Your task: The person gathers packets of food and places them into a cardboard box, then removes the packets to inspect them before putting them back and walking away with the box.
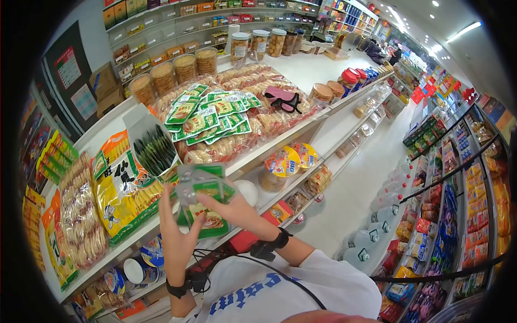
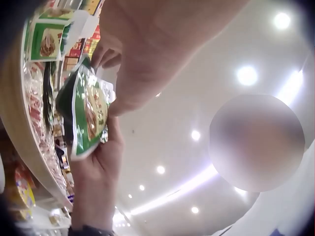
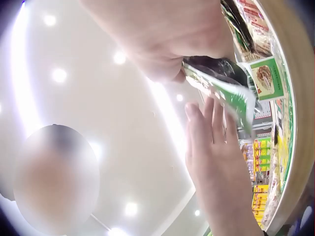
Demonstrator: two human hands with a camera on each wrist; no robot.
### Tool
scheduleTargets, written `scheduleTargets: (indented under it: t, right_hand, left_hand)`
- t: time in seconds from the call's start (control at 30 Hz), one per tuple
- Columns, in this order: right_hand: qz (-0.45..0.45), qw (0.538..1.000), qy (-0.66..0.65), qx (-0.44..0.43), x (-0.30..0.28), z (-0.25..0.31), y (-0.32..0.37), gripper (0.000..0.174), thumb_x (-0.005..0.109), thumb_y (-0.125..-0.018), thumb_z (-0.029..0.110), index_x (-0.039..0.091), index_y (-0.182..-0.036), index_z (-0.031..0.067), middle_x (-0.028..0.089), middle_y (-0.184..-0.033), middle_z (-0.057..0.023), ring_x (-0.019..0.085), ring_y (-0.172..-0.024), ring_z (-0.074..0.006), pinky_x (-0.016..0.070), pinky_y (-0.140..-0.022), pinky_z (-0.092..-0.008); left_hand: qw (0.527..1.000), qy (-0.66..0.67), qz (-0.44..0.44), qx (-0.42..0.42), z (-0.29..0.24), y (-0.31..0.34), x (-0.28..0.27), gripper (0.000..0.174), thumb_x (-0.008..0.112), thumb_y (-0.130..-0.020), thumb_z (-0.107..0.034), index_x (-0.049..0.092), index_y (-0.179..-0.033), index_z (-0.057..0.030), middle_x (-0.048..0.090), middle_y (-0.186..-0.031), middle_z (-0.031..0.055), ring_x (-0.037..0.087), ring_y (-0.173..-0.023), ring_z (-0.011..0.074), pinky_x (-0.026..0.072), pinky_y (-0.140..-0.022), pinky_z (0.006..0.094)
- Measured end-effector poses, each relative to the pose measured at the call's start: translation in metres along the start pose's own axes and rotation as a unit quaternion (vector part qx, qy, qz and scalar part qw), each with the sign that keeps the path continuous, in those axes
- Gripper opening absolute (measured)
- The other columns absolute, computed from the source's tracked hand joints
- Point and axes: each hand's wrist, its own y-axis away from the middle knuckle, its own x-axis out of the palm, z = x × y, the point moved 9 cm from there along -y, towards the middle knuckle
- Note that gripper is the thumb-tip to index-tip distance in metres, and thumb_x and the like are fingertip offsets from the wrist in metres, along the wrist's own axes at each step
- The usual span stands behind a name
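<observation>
My right hand grips green-and-white food packets, its thumb across the front. My left hand is beside them at the left, fingers extended. In the left wrist view, a packet with a food picture stands tilted in the right hand, below the left hand. The right wrist view shows the left hand's straight fingers close against the packet's lower side; contact is unclear. An open box of upright packets rests on the counter, just beyond the hands.
Loose green packets and a pink-and-black item lie on bagged snacks. Large yellow bags are left of the box. Jars line the counter's back. Shelves with cup tubs sit below its front edge.
</observation>
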Motion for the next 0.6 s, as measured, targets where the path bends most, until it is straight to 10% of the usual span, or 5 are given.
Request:
scheduleTargets:
  t: [0.1, 0.27, 0.3, 0.37, 0.6]
  right_hand:
    - [0.034, 0.999, -0.001, -0.023, 0.011, 0.003, -0.002, 0.066, 0.08, -0.094, 0.011, 0.046, -0.149, 0.0007, 0.063, -0.137, -0.0089, 0.061, -0.121, -0.0132, 0.0518, -0.101, -0.0297]
    - [0.019, 0.983, 0.172, -0.058, 0.005, 0.0, -0.01, 0.069, 0.086, -0.088, 0.014, 0.051, -0.145, 0.0017, 0.066, -0.131, -0.0079, 0.064, -0.118, -0.0157, 0.054, -0.099, -0.032]
    - [0.012, 0.994, 0.095, 0.051, 0.005, -0.004, -0.009, 0.072, 0.088, -0.085, 0.016, 0.051, -0.145, 0.0026, 0.067, -0.127, -0.0081, 0.065, -0.113, -0.015, 0.0552, -0.096, -0.0321]
    - [-0.09, 0.984, 0.135, -0.075, -0.01, 0.001, -0.01, 0.069, 0.087, -0.088, 0.024, 0.049, -0.139, -0.0013, 0.061, -0.126, -0.012, 0.06, -0.116, -0.0168, 0.0501, -0.1, -0.0316]
    - [0.016, 0.972, 0.2, -0.123, 0.025, 0.015, -0.01, 0.049, 0.052, -0.11, 0.013, 0.042, -0.156, -0.0012, 0.063, -0.136, -0.0169, 0.06, -0.12, -0.0177, 0.0461, -0.105, -0.0323]
  left_hand:
    - [0.982, 0.098, 0.139, -0.081, 0.018, 0.007, 0.016, 0.057, 0.077, -0.094, -0.012, 0.053, -0.143, 0.0017, 0.066, -0.134, 0.0185, 0.064, -0.121, 0.028, 0.0473, -0.106, 0.0412]
    - [0.985, 0.132, 0.038, -0.108, 0.03, 0.018, 0.014, 0.044, 0.077, -0.095, -0.018, 0.062, -0.131, 0.0002, 0.072, -0.12, 0.0131, 0.069, -0.104, 0.024, 0.053, -0.093, 0.0382]
    - [0.982, 0.13, 0.057, -0.121, 0.026, 0.019, 0.014, 0.039, 0.075, -0.097, -0.015, 0.062, -0.13, 0.0011, 0.073, -0.118, 0.0151, 0.069, -0.108, 0.0228, 0.0514, -0.096, 0.0361]
    - [0.979, 0.172, 0.022, -0.109, 0.026, 0.019, 0.015, 0.039, 0.075, -0.097, -0.014, 0.063, -0.13, 0.0007, 0.074, -0.116, 0.0128, 0.068, -0.109, 0.0201, 0.0505, -0.097, 0.0346]
    - [0.937, 0.33, 0.032, -0.106, 0.04, 0.018, 0.018, 0.065, 0.079, -0.092, -0.01, 0.046, -0.148, 0.0006, 0.065, -0.134, 0.0136, 0.063, -0.119, 0.0195, 0.0498, -0.104, 0.036]
